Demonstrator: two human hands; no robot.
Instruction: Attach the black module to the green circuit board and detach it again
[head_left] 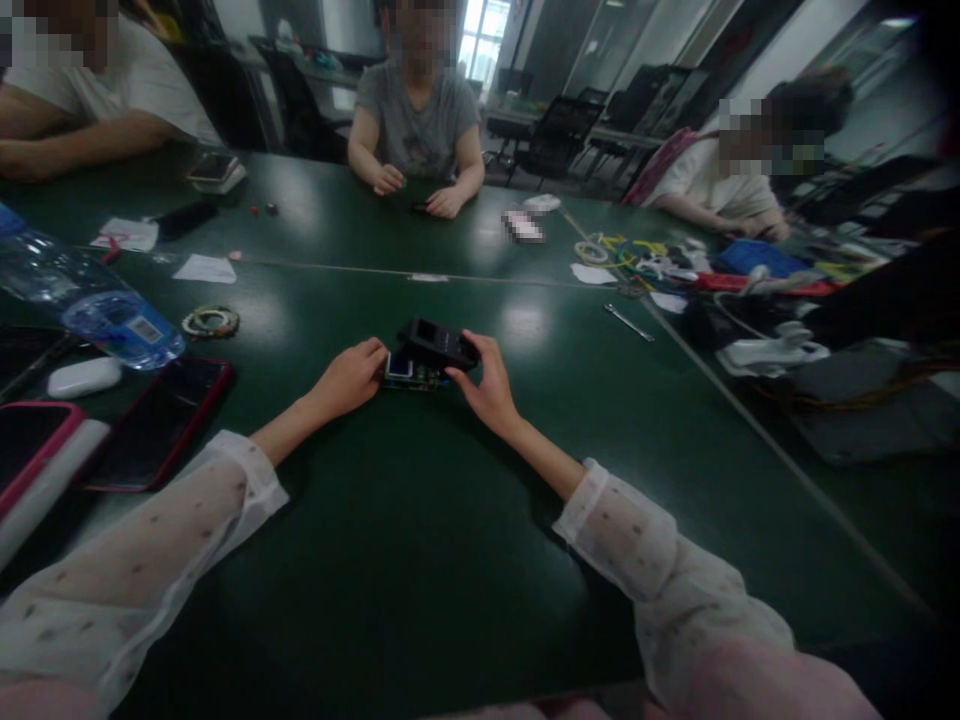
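A small circuit board with a display (402,368) lies on the dark green table in front of me. My left hand (360,368) is closed at the board's left edge, with the fingertips partly hidden. Between thumb and fingers, my right hand (489,384) grips a black plastic housing (436,344) with openings in it. The housing is tilted just above and behind the board and covers part of it; whether the two touch I cannot tell.
To the left lie a water bottle (112,305), a red-edged phone (169,420), a white case (84,377) and a bracelet (211,321). A wrench (628,322) and tangled cables (622,255) lie to the right. Several people sit around the table (360,560).
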